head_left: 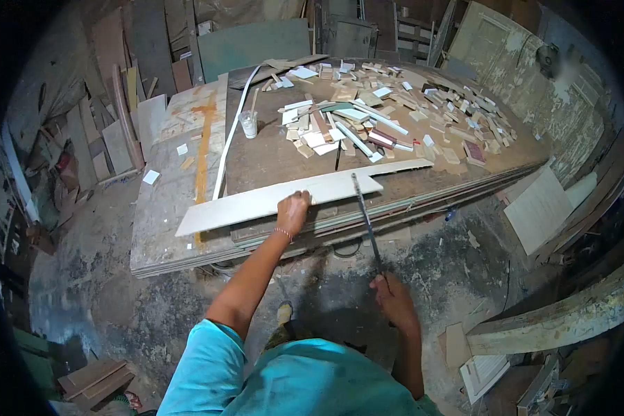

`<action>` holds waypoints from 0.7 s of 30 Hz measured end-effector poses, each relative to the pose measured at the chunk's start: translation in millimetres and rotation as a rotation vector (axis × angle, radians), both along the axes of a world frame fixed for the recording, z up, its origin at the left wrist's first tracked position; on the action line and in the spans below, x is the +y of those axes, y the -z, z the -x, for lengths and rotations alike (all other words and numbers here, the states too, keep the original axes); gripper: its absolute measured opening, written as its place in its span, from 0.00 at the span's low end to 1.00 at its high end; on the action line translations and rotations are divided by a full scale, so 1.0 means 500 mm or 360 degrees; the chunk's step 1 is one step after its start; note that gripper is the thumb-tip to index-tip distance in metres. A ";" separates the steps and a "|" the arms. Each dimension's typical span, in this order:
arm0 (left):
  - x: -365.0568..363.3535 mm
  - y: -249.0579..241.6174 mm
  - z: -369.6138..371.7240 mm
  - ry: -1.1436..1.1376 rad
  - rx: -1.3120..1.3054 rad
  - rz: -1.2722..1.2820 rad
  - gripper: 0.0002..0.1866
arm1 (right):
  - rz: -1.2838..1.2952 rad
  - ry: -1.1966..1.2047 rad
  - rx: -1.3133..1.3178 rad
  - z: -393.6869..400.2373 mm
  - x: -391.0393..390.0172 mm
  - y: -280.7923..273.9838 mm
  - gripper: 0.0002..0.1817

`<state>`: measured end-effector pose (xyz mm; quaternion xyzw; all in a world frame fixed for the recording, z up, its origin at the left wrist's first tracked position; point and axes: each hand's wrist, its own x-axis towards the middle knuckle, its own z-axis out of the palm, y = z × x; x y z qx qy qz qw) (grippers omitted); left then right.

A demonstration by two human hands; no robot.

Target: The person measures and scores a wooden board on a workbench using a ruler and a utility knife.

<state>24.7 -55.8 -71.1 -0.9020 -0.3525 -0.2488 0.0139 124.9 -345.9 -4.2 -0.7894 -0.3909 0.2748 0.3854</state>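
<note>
My left hand [295,211] is closed over the near edge of a long white board [243,204], which lies at a slant across the front of the stacked panels. The board's left end is cut at an angle, and its right end shows a notch and a narrow strip reaching further right. In my right hand [395,299] is a long, thin, dark saw [369,225], seen nearly edge-on. Its far tip rests at or over the board near the notch; contact is hard to make out. My right fingers wrap round its near end.
Many wood offcuts [353,118] lie heaped across the stacked panels [277,163]. A clear plastic cup [249,125] with a stick stands at the left, beside a thin white strip [234,132]. Boards lean along the walls, and a curved timber [555,329] lies at the lower right.
</note>
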 end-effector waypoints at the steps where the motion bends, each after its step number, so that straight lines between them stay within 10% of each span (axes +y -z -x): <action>1: -0.010 0.012 0.010 0.0011 -0.0029 0.0010 0.03 | -0.0014 0.0039 0.0086 -0.007 0.010 0.028 0.18; 5: -0.040 0.052 0.051 0.0129 -0.0116 -0.0033 0.04 | 0.0002 0.0148 0.0584 -0.015 0.052 0.083 0.18; 21: -0.067 0.116 0.139 0.0398 -0.0256 0.0126 0.08 | -0.0455 0.0298 -0.0156 -0.148 0.268 0.317 0.17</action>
